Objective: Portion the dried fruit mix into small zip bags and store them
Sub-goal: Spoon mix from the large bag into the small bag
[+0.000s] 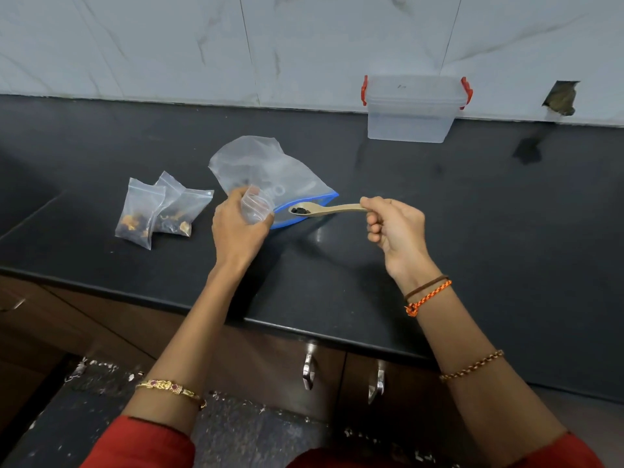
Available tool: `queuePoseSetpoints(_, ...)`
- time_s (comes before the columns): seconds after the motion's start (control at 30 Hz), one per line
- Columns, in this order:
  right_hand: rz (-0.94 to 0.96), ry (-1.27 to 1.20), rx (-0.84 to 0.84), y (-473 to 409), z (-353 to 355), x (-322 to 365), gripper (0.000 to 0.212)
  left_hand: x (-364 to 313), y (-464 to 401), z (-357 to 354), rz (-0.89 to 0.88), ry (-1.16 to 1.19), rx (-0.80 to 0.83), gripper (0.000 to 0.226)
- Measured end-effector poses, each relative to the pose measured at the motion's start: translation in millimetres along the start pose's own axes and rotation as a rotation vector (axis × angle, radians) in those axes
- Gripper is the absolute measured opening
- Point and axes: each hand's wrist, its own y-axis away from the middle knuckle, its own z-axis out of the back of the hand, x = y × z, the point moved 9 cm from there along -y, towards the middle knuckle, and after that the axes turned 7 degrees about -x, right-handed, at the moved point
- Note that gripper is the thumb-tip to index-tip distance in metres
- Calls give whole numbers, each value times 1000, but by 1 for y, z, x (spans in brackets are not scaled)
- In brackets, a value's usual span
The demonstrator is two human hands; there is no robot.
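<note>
Dried fruit (pixel 300 210) lay in the spoon (pixel 324 209) gripped by the right hand (pixel 395 231); left hand (pixel 236 228) held an open small bag (pixel 256 207). Next, tipping it inside seemed needed.

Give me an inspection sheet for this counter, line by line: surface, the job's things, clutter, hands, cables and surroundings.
Surface: black countertop, glossy, with faint dust specks.
Job's things: two filled small zip bags lie overlapping at the left; large blue-edged zip bag lies on its side, nearly empty; clear storage box with red latches stands at the wall, lid on.
Clutter: nothing seen.
Hands: left hand grips an open small bag; right hand pinches a wooden spoon holding dark fruit, its bowl just beside the bag's mouth.
Cables: nothing seen.
Surroundings: marble wall tiles with a broken hole at the right; brown cabinets below; speckled floor.
</note>
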Motion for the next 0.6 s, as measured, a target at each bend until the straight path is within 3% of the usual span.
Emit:
queuePoseSetpoints(0.3,66,-74,158,6,-12,51,18,-33,8,-7,-166,-105,30,46)
queuePoseSetpoints(0.47,149,84,196,10,-26,63,25,-41,13,-14,-209,-73,87,43)
queuePoseSetpoints(0.6,297,229,204,19,-40,66,23,-44,19,-19,-170,2,151,52)
